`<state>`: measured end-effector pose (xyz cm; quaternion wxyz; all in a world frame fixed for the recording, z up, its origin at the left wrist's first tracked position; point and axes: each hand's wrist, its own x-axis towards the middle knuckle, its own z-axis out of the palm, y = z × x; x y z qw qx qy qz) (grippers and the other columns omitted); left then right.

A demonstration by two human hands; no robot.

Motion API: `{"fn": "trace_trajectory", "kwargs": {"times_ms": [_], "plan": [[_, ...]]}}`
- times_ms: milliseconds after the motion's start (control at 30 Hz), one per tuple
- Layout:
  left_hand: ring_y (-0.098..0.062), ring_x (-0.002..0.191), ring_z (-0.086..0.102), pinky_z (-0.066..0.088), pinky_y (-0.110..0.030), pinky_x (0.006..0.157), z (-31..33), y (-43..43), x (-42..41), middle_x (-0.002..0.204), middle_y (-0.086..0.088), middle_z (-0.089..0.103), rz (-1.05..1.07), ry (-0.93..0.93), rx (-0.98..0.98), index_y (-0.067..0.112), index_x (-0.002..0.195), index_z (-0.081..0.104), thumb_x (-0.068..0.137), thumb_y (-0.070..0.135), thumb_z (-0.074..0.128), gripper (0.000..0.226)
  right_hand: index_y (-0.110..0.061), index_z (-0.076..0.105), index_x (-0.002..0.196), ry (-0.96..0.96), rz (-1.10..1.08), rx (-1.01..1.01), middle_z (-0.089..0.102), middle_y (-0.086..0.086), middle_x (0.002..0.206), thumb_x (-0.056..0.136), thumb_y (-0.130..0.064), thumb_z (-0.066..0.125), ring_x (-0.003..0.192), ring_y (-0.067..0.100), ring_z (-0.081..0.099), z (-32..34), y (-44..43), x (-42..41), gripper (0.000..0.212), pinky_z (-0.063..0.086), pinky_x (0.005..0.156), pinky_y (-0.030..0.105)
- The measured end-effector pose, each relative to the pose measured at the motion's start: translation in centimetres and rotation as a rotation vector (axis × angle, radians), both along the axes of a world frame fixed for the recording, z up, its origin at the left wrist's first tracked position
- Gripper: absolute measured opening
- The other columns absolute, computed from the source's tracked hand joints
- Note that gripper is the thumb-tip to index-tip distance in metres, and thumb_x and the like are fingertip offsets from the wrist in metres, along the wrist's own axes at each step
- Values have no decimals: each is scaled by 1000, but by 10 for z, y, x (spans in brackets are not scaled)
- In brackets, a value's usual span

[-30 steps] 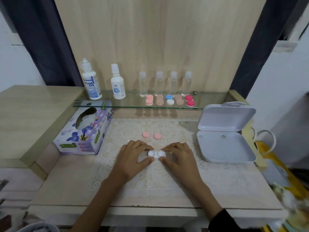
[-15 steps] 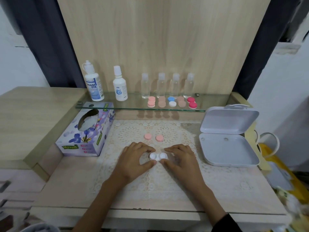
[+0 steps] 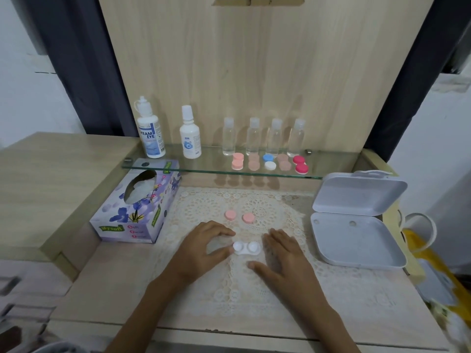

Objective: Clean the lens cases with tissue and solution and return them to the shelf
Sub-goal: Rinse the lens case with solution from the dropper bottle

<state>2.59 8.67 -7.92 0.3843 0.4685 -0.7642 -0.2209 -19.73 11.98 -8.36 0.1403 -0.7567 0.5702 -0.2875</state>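
While the white double-well lens case (image 3: 247, 248) lies uncapped on the lace mat (image 3: 254, 289) at centre frame, the left hand (image 3: 201, 253) pinches its left end between thumb and forefinger, and the right hand (image 3: 283, 258) rests beside it with fingers spread, gripping nothing. Its two pink round caps (image 3: 239, 216) sit just above, so judging by this, wiping has yet to start: the floral tissue box (image 3: 135, 207) at left and white solution bottle (image 3: 151, 133) on the glass shelf (image 3: 331, 164) look untouched.

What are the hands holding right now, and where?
The left hand pinches the left end of the white double-well lens case lying on the lace mat. The right hand rests beside it, holding nothing.
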Motion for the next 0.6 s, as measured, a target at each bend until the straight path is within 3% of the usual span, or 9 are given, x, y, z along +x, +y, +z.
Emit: {"fn": "trace_trajectory", "kwargs": {"times_ms": [200,333,400,500,600], "plan": [[-12,102,59,43,-18,82,2,-8,5,104,14,65,119,194,-2,30,102,68,80,38,62,23,-25,44,144,-90,-60,19,33,-14,153,79,-60,65,143,0,18,-3,-3,-1,78,12,115,18],[-6,102,59,43,-17,85,16,-25,17,105,18,64,233,281,-5,33,101,65,82,26,61,21,-25,46,141,-114,-21,9,34,-16,151,79,-57,67,139,-7,16,-7,-5,-4,73,2,111,9],[-2,101,57,42,-16,85,29,-35,22,105,21,64,310,299,-43,38,100,62,84,23,60,22,-23,47,141,-106,-13,23,32,-17,151,77,-66,61,140,-6,15,-6,-6,-3,78,-4,107,3],[-2,99,55,45,-20,87,50,-50,28,106,24,59,434,330,-93,38,100,61,87,5,62,36,-19,50,139,-109,-7,37,29,-18,147,64,-87,46,139,-4,17,-6,-7,-3,101,-6,106,0],[-6,104,53,45,-26,95,72,-71,31,114,7,57,498,373,-195,19,115,61,82,-5,60,42,-16,51,137,-107,-4,30,31,-16,145,72,-64,57,138,-4,18,-4,-7,-3,81,-5,105,0]]}}
